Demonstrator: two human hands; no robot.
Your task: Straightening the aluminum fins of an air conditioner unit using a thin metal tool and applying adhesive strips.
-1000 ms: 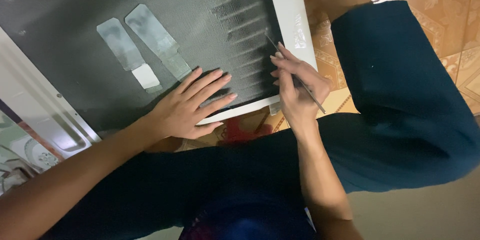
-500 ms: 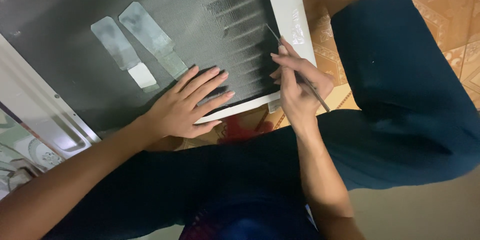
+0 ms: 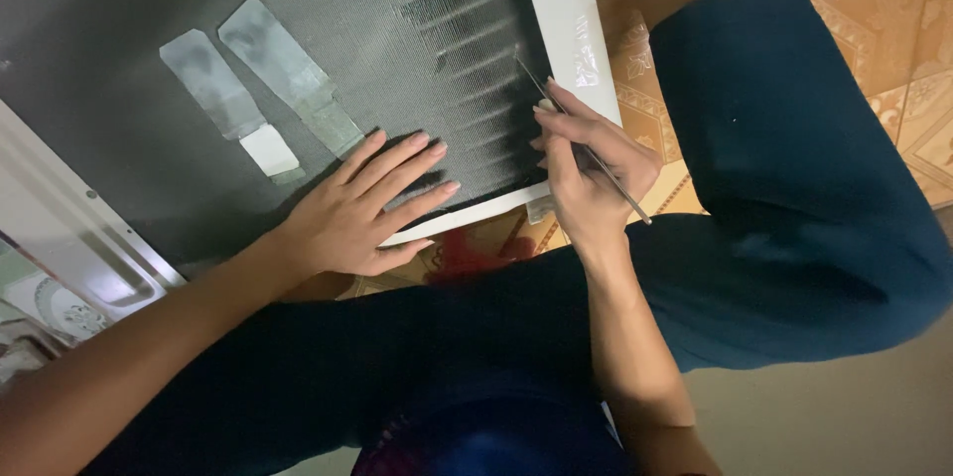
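A large dark finned panel (image 3: 298,19) in a white frame (image 3: 571,29) lies tilted across the tiled floor in front of me. My left hand (image 3: 362,208) rests flat on the panel's lower part, fingers spread, next to the white bottom edge. My right hand (image 3: 586,173) grips a thin metal pick (image 3: 581,138) like a pen, its tip touching the fins near the right frame edge. Some fins there look bent in rows. Two strips of silvery tape (image 3: 258,89) stick to the panel left of my left hand.
My legs in dark blue trousers (image 3: 794,188) are folded around the panel's lower right corner. Patterned orange floor tiles (image 3: 893,9) show at the right. A white metal casing (image 3: 79,228) lies along the panel's left side.
My right hand and the pick have shifted slightly up along the fins near the right frame. My left hand stays flat in the same spot.
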